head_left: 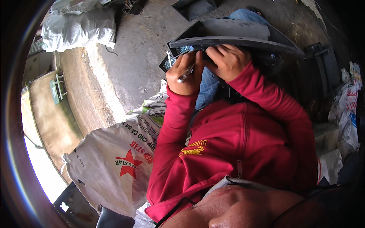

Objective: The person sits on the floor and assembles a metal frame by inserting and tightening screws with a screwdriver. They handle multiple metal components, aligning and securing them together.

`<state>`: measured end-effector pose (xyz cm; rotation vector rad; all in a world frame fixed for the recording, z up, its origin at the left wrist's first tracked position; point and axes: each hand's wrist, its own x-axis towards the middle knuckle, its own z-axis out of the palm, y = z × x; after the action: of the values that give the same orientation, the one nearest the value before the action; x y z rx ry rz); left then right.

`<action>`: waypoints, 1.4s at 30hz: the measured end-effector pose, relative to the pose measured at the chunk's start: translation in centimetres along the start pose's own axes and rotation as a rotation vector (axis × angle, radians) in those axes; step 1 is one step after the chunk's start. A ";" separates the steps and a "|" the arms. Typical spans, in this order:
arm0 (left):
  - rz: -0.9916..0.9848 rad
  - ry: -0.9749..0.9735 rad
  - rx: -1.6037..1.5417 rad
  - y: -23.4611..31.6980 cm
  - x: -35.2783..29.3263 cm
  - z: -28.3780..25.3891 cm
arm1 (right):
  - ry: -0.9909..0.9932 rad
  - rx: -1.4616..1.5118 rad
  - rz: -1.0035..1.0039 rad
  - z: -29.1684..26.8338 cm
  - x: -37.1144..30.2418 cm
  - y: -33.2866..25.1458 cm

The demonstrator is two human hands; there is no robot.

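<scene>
My left hand (185, 74) is closed around a silver wrench (183, 78), whose ring end sticks out below the fingers. Just right of it, my right hand (229, 60) presses against the near edge of a large black part (235, 40) with a curved rim. Its fingers are bent and their tips disappear under that rim, so what they pinch is hidden. The black part sits tilted over my knees in blue jeans (209, 89). Beside my left hand, small dark trays hold shiny metal fasteners (183, 49); a silver open-ended tool (169, 57) leans there.
A large white printed sack (110, 159) stands against my left side. White plastic bags (80, 28) lie at the far left on the concrete floor (133, 57). Another black tray-like part (194, 8) rests at the back. More dark parts (323, 70) and bags (346, 104) are on the right.
</scene>
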<state>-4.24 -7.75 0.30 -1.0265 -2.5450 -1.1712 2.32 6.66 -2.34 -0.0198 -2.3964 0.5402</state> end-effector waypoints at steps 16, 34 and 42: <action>-0.290 -0.028 -0.543 -0.7 -0.3 -1.1 | -0.038 0.027 0.009 0.3 0.0 0.2; -0.274 -0.031 -0.582 -0.6 -0.1 -0.3 | -0.526 0.633 -0.124 -7.9 0.9 -4.8; -0.750 -0.124 -1.328 -9.1 -1.3 0.2 | -0.439 0.595 -0.312 -14.5 5.1 -10.0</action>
<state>-9.07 -12.46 -5.87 -0.1129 -2.0163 -3.2355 8.63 3.75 14.66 0.7890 -2.4715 1.1729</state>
